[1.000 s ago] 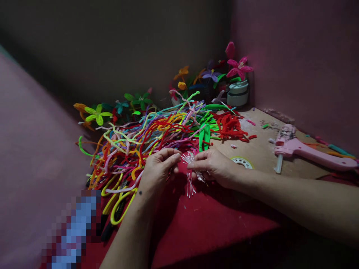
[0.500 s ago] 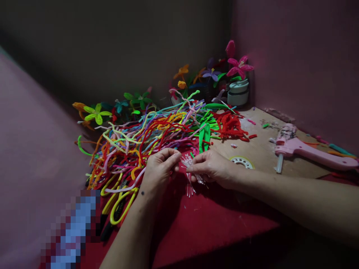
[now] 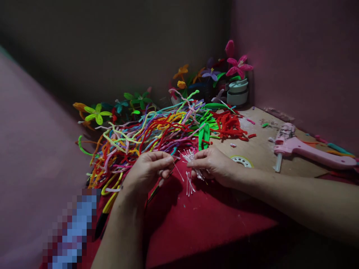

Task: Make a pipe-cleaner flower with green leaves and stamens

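My right hand (image 3: 209,164) is closed around a bunch of white flower stamens (image 3: 188,155), thin threads with small pale tips that fan out past the fingers. To its left, my left hand (image 3: 153,167) pinches one single stamen (image 3: 178,172) between thumb and forefinger, its thread slanting down to the right. Several loose stamens (image 3: 190,185) lie on the red cloth (image 3: 193,224) below and between the hands. Just beyond the right hand are two green pipe-cleaner leaves (image 3: 204,135).
A big heap of colored pipe cleaners (image 3: 157,127) spreads behind my hands, with red pieces (image 3: 231,126) beside it. Yellow-handled pliers (image 3: 110,203) lie by my left forearm. On the brown board (image 3: 260,149) rest a pink glue gun (image 3: 311,149) and a tape roll (image 3: 241,161). Pipe-cleaner flowers (image 3: 97,114) stand behind.
My left hand has moved left and slightly down, away from the bunch, with a single stamen now showing in its pinch. My right hand stays nearly in place with the bunch.
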Demonstrator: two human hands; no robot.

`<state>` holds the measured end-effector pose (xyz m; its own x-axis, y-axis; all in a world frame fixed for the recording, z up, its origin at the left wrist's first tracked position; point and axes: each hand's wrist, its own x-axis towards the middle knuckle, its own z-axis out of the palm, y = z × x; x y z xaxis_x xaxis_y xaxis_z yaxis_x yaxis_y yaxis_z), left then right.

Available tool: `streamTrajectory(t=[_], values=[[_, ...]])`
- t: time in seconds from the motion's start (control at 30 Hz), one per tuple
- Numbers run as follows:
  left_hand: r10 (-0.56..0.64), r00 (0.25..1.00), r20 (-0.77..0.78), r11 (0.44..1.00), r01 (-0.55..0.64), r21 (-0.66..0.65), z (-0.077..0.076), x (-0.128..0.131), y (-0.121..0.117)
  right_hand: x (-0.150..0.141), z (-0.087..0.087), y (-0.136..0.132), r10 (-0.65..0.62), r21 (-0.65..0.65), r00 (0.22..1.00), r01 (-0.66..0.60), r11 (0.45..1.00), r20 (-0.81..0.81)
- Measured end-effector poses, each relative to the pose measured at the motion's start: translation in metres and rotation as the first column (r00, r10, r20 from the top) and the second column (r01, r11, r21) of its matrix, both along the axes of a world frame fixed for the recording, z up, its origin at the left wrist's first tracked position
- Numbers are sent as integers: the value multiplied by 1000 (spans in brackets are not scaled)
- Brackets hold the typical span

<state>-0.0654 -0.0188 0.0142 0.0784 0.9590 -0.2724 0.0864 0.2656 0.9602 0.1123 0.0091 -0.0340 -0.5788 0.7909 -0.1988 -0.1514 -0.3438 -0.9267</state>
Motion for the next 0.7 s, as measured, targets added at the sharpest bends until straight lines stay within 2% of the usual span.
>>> streamTrajectory(t=[0.07, 0.13, 0.3, 0.53, 0.63, 0.7], values=[[-55, 985, -166, 998, 47, -50, -3, 6, 0, 0, 0, 0, 0, 22, 1000, 1, 1000, -6], [-15, 975, -223, 1000, 10, -23, -7, 12, 2, 0, 0, 0, 10, 32, 1000, -9, 999, -1], [114, 987, -109, 985, -98, 142, -15, 17, 5, 0, 0, -1, 51, 32, 998, -52, 998, 25], [173, 969, -176, 962, -128, 241, -18, 26, 3, 1, 3, -2, 108, 84, 988, -117, 990, 106], [293, 952, -88, 920, -256, 297, -15, 26, 4, 0, 2, -2, 103, 70, 990, -110, 991, 95], [387, 922, 22, 870, -373, 324, -11, 21, 4, 0, 1, -2, 95, 57, 991, -101, 993, 91]])
